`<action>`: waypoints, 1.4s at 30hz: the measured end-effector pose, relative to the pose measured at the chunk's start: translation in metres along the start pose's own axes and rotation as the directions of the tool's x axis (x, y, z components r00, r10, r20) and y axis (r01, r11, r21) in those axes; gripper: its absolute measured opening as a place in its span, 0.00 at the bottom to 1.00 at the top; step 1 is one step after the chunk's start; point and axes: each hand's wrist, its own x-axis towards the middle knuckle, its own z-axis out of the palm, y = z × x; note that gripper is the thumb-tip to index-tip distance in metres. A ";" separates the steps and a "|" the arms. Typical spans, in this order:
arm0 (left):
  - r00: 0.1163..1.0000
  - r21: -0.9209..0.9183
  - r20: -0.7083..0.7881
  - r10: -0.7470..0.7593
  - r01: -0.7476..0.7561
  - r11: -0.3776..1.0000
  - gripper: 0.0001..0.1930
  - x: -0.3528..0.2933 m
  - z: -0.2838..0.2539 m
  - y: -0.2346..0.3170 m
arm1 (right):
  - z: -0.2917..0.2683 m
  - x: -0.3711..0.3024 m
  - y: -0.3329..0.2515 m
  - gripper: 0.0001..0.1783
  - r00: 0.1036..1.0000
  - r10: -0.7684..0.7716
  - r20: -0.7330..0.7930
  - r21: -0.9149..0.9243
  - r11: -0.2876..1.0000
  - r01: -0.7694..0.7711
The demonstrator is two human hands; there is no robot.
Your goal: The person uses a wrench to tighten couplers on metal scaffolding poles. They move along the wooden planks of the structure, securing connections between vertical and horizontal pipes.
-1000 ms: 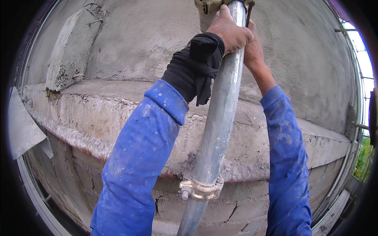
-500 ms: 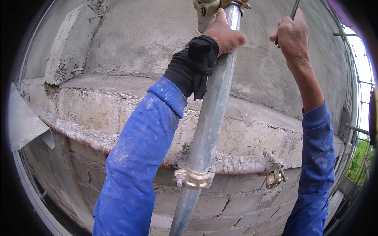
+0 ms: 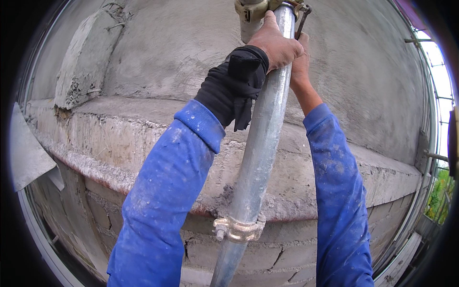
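Left hand clasped the scaffold pipe just below the top coupler! Right hand gripped a wrench beside that coupler, and the pipe slanted across the concrete ledge's front edge.

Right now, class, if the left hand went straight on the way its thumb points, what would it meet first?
Probably the upper clamp near the top of the pipe; the left hand points up at it, thumb first, though depth there is unclear.
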 end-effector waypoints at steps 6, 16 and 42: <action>0.993 0.084 0.046 -0.112 0.108 0.991 0.57 -0.005 0.000 0.014 | 0.010 -0.001 0.016 0.19 0.996 -0.084 -0.023 0.229 0.969 0.087; 0.977 -0.192 0.078 0.199 -0.181 0.964 0.52 -0.013 -0.009 0.015 | -0.011 0.002 0.017 0.24 0.977 -0.199 0.078 -0.500 0.840 0.211; 0.999 0.059 0.031 -0.036 0.034 0.998 0.56 -0.004 0.003 0.006 | -0.039 0.000 -0.039 0.24 0.996 0.073 0.055 -0.238 0.969 -0.058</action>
